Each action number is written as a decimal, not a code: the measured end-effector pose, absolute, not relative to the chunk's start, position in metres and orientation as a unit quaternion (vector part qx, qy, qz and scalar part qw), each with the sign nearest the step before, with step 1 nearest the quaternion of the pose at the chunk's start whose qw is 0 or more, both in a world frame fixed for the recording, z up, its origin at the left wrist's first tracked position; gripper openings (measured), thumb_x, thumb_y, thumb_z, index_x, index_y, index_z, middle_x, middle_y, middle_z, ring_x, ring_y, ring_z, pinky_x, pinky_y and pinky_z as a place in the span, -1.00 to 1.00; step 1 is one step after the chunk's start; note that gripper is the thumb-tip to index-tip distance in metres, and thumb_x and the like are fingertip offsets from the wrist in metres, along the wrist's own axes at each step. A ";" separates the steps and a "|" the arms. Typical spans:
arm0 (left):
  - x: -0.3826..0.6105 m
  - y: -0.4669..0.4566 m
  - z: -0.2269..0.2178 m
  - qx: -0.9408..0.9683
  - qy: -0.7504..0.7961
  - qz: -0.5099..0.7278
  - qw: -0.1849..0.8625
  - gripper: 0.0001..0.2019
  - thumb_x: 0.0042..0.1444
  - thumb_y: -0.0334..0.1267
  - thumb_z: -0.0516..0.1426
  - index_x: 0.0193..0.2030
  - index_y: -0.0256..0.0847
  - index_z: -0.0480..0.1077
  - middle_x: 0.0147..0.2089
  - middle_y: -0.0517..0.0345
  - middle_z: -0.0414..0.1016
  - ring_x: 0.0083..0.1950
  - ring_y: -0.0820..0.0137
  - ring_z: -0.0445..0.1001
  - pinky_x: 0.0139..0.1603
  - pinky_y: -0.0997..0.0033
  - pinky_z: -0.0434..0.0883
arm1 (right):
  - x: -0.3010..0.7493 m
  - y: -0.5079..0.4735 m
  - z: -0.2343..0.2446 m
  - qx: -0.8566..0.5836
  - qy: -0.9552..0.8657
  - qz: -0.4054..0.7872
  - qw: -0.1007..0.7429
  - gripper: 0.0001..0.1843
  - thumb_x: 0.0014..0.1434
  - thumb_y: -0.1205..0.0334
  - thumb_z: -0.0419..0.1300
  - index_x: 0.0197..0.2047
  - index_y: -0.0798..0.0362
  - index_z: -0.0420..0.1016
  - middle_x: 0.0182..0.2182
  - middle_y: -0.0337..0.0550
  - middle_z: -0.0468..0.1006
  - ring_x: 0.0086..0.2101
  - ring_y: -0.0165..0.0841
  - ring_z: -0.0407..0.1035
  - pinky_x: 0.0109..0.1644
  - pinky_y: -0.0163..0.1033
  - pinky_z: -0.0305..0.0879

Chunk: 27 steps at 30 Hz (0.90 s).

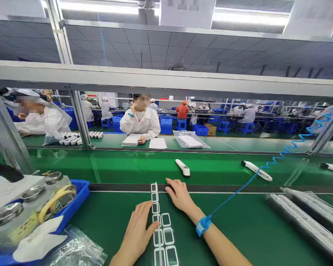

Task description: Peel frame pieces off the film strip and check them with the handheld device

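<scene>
Several clear rectangular plastic frames (163, 236) lie in two rough columns on the green mat, running away from me. My left hand (135, 231) rests at their left side, fingertips touching a frame, with nothing held. My right hand (180, 195) lies flat with fingers apart, near the far end of the column, on the dark belt strip (211, 188). A blue anti-static wrist strap (203, 225) circles my right wrist, and its coiled blue cord (294, 142) runs up to the right. White handheld devices (182, 167) lie on the conveyor beyond my hands.
A blue bin (72, 205) holding metal-lidded containers sits at lower left, beside a plastic bag (77, 251). Long grey trays (308, 221) lie at right. Beyond a metal frame, a co-worker in a white smock (140, 123) sits behind papers; another (44, 120) leans at left.
</scene>
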<state>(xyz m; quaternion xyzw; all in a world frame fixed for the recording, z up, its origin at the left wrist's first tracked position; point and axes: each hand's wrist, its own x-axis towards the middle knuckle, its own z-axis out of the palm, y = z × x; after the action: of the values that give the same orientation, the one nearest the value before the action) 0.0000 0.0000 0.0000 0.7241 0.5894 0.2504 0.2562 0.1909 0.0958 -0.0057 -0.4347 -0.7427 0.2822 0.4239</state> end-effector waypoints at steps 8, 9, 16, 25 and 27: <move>-0.001 0.000 -0.012 0.707 0.572 0.336 0.246 -0.50 0.06 -0.15 0.06 0.18 -0.14 0.20 0.25 -0.04 0.21 0.27 0.10 0.14 0.21 0.07 0.15 | 0.172 0.070 -0.013 -0.396 -0.686 0.405 0.457 -0.81 0.10 0.21 0.08 -0.23 0.05 0.45 -0.47 -0.18 0.49 -0.46 -0.31 0.34 -0.29 -0.19 0.28; -0.001 0.000 -0.012 0.695 0.570 0.359 0.252 -0.49 0.06 -0.15 0.07 0.19 -0.11 0.19 0.27 -0.02 0.17 0.28 0.10 0.12 0.22 0.07 0.14 | 0.171 0.068 -0.014 -0.393 -0.669 0.428 0.464 -0.81 0.09 0.17 0.09 -0.26 0.06 0.43 -0.50 -0.20 0.47 -0.52 -0.35 0.31 -0.40 -0.24 0.27; 0.005 -0.004 -0.010 0.556 0.420 0.474 0.539 -0.49 0.03 -0.09 0.17 0.12 -0.18 0.24 -0.04 -0.05 0.50 -0.05 0.20 0.48 0.00 0.24 0.37 | 0.172 0.063 -0.014 -0.377 -0.564 0.508 0.530 -0.66 -0.02 -0.04 0.19 -0.33 0.06 0.31 -0.54 -0.23 0.44 -0.64 -0.47 0.21 -0.55 -0.35 0.11; 0.011 -0.006 -0.011 0.458 0.416 0.509 0.599 -0.56 -0.17 -0.16 0.32 -0.12 -0.21 0.38 -0.27 0.07 0.54 -0.28 0.24 0.55 -0.26 0.33 0.44 | 0.170 0.053 -0.009 -0.370 -0.576 0.535 0.495 -0.67 -0.03 -0.01 0.17 -0.31 0.05 0.24 -0.55 -0.23 0.46 -0.67 -0.46 0.21 -0.60 -0.37 0.03; 0.012 -0.006 -0.009 0.439 0.434 0.527 0.584 -0.56 -0.19 -0.16 0.32 -0.14 -0.22 0.38 -0.29 0.07 0.54 -0.28 0.23 0.55 -0.29 0.34 0.45 | 0.169 0.050 -0.007 -0.377 -0.588 0.519 0.493 -0.72 0.01 0.02 0.14 -0.32 0.04 0.26 -0.58 -0.29 0.40 -0.67 -0.48 0.15 -0.60 -0.37 0.00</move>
<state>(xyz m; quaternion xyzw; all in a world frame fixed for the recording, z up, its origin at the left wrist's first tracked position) 0.0116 -0.0058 -0.0089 0.4386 0.4340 0.5272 0.5843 0.1689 0.0503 -0.0072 -0.3769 -0.5877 0.5191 0.4930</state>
